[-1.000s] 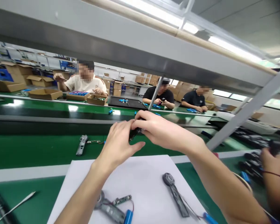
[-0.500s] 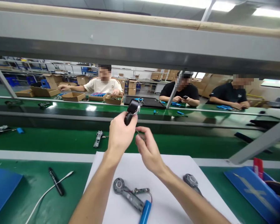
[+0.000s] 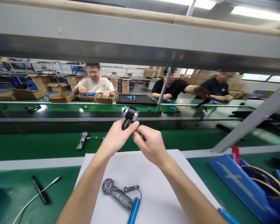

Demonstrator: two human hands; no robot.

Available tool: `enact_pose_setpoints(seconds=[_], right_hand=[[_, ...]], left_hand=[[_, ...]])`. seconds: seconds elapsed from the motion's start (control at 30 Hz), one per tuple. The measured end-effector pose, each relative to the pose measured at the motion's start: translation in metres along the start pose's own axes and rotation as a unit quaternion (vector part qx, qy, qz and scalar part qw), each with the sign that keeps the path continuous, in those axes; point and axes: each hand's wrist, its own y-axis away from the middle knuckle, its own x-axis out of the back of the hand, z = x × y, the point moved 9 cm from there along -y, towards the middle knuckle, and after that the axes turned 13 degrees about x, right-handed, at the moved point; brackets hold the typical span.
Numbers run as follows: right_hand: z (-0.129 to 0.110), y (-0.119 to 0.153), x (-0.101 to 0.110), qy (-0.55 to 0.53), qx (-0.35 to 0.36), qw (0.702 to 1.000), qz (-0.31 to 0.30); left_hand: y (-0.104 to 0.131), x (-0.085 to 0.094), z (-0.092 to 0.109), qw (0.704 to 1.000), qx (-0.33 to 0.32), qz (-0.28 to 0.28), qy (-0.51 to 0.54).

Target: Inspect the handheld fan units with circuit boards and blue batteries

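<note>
- Gripping a black device beyond the far edge of the white sheet, the left hand is closing its fingers and thumb around the lower part; the round head with its clear, shiny front is sticking up above the thumb.
- Just right of it, also beyond the sheet's far edge, the right hand is meeting the left; its thumb and forefinger are pinching a small greenish piece, which the fingers are mostly hiding.
- On the sheet, between the forearms, a grey housing is lying flat, with a narrow circuit board resting beside it and a blue cylinder touching its lower end.
- Left of the sheet, a black pen is lying on the green desk, and a white cable is crossing over it.
- Right of the sheet, a blue bin is holding a red item and some looped cords.
- Past the sheet's far left corner, a second grey housing is lying with wires trailing from it.
- Far beyond the sheet, a person in a cream shirt is reaching into cardboard boxes, and two people in black shirts are sitting farther right.
</note>
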Motion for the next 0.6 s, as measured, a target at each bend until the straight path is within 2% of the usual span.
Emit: enact_pose_setpoints(seconds=[0.13, 0.27, 0.4, 0.5, 0.6], right_hand=[[0.006, 0.001, -0.009, -0.060, -0.017, 0.996, -0.059], [0.009, 0.001, -0.004, -0.118, -0.033, 0.992, -0.029], [0.014, 0.003, 0.001, -0.180, -0.090, 0.980, -0.010], [0.021, 0.010, -0.002, -0.297, -0.174, 0.939, -0.004], [0.029, 0.024, -0.016, -0.437, -0.289, 0.852, -0.013]], left_hand=[[0.000, -0.004, -0.003, 0.999, 0.016, -0.020, 0.026], [0.005, -0.007, -0.001, 0.998, 0.024, -0.043, 0.031], [0.011, -0.014, 0.002, 0.991, 0.041, -0.109, 0.066], [0.015, -0.018, 0.003, 0.982, 0.062, -0.145, 0.102], [0.017, -0.019, 0.001, 0.977, 0.085, -0.152, 0.121]])
